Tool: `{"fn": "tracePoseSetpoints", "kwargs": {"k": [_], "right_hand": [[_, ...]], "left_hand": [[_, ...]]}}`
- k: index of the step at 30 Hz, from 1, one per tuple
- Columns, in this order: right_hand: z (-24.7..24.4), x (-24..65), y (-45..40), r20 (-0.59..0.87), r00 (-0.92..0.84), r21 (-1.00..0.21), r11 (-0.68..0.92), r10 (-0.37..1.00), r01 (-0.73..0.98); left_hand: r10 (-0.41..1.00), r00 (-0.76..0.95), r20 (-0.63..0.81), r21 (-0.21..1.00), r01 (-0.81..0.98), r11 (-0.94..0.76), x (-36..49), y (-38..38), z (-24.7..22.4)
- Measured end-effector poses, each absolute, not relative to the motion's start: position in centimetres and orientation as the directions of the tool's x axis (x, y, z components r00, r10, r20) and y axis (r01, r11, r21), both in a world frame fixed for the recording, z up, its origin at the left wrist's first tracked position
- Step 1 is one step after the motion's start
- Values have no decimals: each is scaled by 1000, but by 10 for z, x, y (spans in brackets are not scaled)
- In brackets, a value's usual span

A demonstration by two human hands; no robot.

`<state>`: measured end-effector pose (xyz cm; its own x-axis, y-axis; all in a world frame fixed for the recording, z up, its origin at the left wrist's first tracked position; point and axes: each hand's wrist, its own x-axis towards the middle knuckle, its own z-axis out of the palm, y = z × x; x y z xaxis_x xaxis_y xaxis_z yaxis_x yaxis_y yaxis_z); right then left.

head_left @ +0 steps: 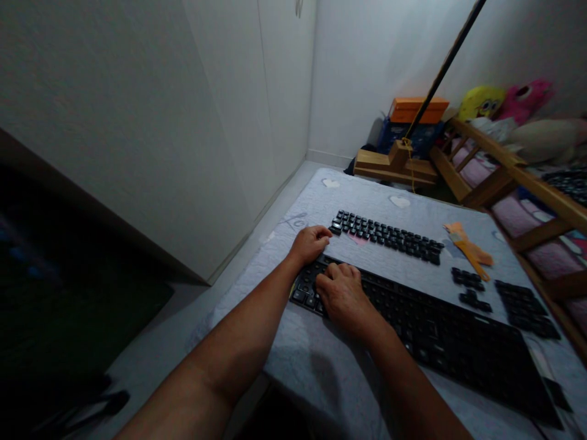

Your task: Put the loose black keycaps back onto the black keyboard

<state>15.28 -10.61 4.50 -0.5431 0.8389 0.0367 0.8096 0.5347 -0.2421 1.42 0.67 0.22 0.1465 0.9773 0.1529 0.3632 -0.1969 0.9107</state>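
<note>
A black keyboard (431,330) lies slanted across the cloth, its left part carrying keycaps (305,297) near the front corner. My right hand (342,296) rests over that left part with fingers bent down and together; what its fingertips hold, if anything, is hidden. Beyond the keyboard, loose black keycaps (385,235) are laid out in rows. At the left end of those rows is my left hand (312,243), its fingers curled and pinched against an end keycap (335,230).
To the right are smaller groups of keycaps (468,278), a larger keycap block (525,308) and a yellow-handled brush (472,256) on an orange cloth (481,252). A pale cabinet (238,122) stands left. Behind are a wooden base with a pole (397,162) and a wooden bed rail (527,177).
</note>
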Motion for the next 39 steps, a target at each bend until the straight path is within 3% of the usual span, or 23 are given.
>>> {"fn": "tracePoseSetpoints", "kwargs": {"k": [20, 39], "right_hand": [[43, 155, -102, -6, -527, -285, 503, 850, 816], [42, 152, -105, 11, -539, -227, 527, 842, 819]], "left_hand": [[977, 148, 152, 912, 361, -196, 14, 7, 2], [982, 144, 122, 926, 341, -165, 14, 6, 5]]}}
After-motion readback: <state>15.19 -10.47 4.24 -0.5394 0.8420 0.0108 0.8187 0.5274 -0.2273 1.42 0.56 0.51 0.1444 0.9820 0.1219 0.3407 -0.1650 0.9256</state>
